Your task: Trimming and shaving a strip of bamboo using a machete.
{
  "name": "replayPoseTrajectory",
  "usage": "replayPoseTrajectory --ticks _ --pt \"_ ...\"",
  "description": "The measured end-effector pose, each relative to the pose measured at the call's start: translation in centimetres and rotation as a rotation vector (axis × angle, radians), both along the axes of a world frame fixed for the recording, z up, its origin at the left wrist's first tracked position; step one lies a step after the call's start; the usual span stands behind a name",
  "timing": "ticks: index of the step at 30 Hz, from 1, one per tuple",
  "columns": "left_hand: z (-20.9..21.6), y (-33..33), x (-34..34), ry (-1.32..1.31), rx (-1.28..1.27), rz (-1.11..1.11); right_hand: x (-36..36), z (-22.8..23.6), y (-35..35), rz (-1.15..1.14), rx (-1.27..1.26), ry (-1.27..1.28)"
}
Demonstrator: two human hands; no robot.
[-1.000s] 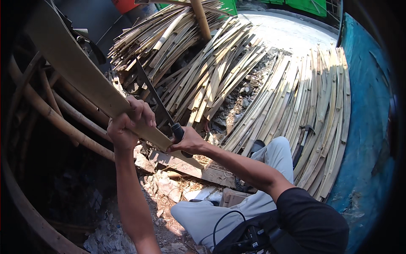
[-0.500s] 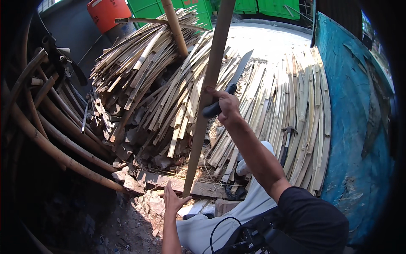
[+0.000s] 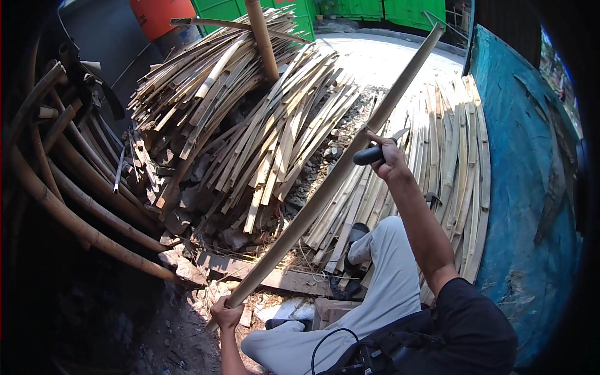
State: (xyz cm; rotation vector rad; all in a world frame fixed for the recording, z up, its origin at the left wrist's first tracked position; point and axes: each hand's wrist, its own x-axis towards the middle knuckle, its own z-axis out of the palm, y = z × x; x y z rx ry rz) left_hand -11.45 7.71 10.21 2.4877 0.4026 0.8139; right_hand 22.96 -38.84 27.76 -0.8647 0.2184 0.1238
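Observation:
A long split-bamboo strip runs slantwise across the view, from near my left knee up toward the far right. Close to its lower end, my left hand is wrapped round it. My right hand is closed on a knife with a black handle, and its fingers also touch the strip higher up. Only a short piece of the blade shows beyond that hand.
Bamboo slats lie in a heap ahead and in a row on the right, with a hammer on the row. Bamboo poles curve along the left. A blue sheet wall bounds the right.
The bamboo strip has tilted, its top swinging right and its lower end left. My left hand, open before, has closed round it. My right hand has moved right with the knife.

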Motion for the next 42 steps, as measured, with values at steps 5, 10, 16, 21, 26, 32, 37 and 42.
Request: replayPoseTrajectory --ticks 5,10,16,21,26,32,37,42 --pt "3.5 3.4 -1.9 0.146 0.016 0.102 0.1 -7.1 3.0 -0.019 -0.004 0.183" --pt "1.1 3.0 -1.8 0.312 -0.013 0.211 0.3 -15.2 5.4 0.082 0.097 0.294" --pt "-2.3 -3.4 7.4 0.392 -0.016 0.233 1.3 -24.7 9.8 0.089 -0.021 0.385" --pt "-6.9 -10.2 18.1 0.569 -0.167 0.160 5.5 -22.4 10.0 0.173 0.211 0.245" --pt "-10.5 -16.8 29.1 0.662 -0.283 0.094 5.4 -19.7 8.8 0.007 -0.211 0.217" --pt "-13.5 -23.8 42.0 0.744 -0.488 -0.191 6.3 -19.9 5.8 -0.145 -0.024 0.317" --pt "-21.4 -24.8 41.7 0.648 -0.310 -0.293 6.6 -19.7 6.0 -0.102 0.027 0.367" --pt "-23.9 -22.1 34.2 0.690 -0.333 -0.419 6.5 -20.2 6.1 -0.058 0.024 0.362"
